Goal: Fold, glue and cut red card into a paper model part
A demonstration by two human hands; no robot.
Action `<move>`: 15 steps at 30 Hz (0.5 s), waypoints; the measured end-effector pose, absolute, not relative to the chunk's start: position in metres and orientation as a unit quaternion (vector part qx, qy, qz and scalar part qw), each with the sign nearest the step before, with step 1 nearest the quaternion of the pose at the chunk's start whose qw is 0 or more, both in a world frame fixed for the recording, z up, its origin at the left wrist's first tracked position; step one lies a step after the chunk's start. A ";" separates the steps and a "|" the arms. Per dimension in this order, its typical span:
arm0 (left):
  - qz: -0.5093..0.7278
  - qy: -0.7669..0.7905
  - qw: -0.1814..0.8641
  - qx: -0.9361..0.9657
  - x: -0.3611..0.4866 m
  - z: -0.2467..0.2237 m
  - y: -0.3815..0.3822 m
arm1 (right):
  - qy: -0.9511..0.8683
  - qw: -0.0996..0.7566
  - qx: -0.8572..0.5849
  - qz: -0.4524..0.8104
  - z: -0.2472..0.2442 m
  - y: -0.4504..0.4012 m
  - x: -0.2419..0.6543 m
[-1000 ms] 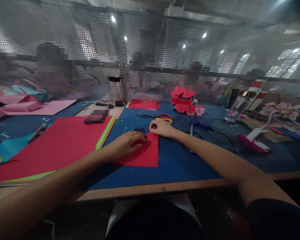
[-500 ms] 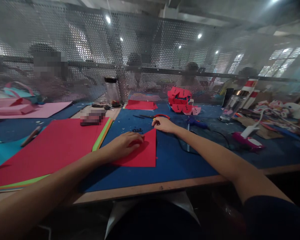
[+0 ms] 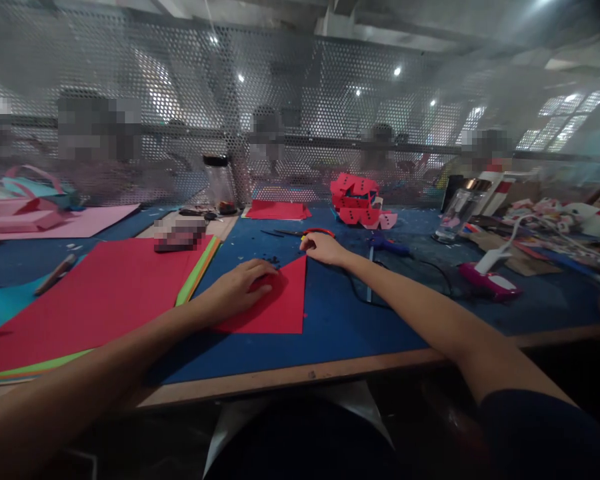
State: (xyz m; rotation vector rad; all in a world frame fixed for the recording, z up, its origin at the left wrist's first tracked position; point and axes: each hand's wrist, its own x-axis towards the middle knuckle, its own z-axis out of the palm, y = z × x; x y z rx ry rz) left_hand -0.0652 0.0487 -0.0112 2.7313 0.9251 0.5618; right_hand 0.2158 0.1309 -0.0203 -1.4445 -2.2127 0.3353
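A red sheet of paper [image 3: 285, 303] with a slanted upper-left edge lies on the blue table top in front of me. My left hand [image 3: 243, 288] rests on its left part, palm down, with the thumb apart from the fingers; it covers part of that slanted edge. At the top corner of the paper, my right hand [image 3: 323, 248] has its fingers curled together in a pinch on the tip. Small black bits [image 3: 270, 259] lie just beyond my left hand. Behind my right hand are scissors [image 3: 325, 232] with red handles.
Stacked coloured sheets [image 3: 90, 293], red on top, lie at left. A blue glue gun [image 3: 390, 245] and a magenta power strip [image 3: 490, 281] with cables are at right. Red cut-paper pieces [image 3: 363, 200], a glass jar [image 3: 220, 187] and a bottle [image 3: 457, 213] stand before the perforated screen [image 3: 305, 80].
My left hand has slid slightly left across the red paper, its thumb now farther from the fingers. My right hand stays at the top corner. The view has shifted a little.
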 end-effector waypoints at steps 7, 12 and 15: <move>0.187 0.360 0.070 0.911 -0.061 -0.011 0.050 | -0.833 0.202 -0.499 0.124 -0.008 0.114 0.212; 0.196 0.372 0.088 0.903 -0.055 -0.010 0.058 | -0.850 0.182 -0.479 0.124 -0.003 0.112 0.216; 0.204 0.381 0.103 0.896 -0.051 -0.008 0.061 | -0.855 0.182 -0.468 0.127 -0.004 0.112 0.218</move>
